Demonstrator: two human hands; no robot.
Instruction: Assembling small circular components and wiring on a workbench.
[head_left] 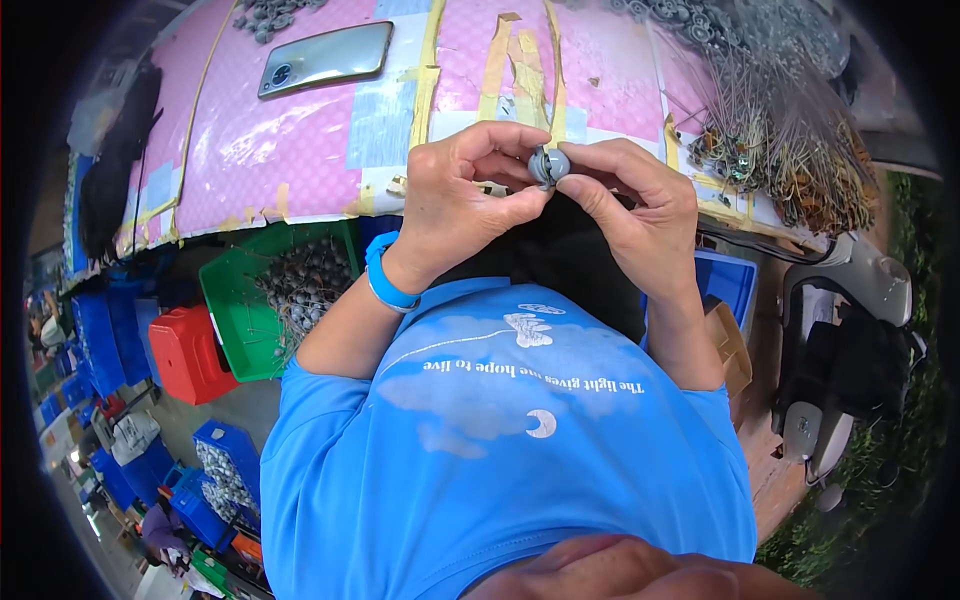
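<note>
A small round grey plastic piece [549,166] with a dark split across it is held up just over the near edge of the table. My left hand [450,190] pinches it from the left between thumb and fingers, and a blue band circles that wrist. From the other side, the thumb and fingertips of my right hand [640,200] close on the same piece. The fingers partly cover it, so its inside cannot be made out. Beneath my hands lies the table's pink covering [600,90], patched with yellowed tape strips.
A phone [327,60] lies at the table's far left. Thin wires with metal ends [790,150] are heaped at the right, near grey parts [690,15]. Below the table's left side are a green bin [235,310] of grey balls and a red container [190,355].
</note>
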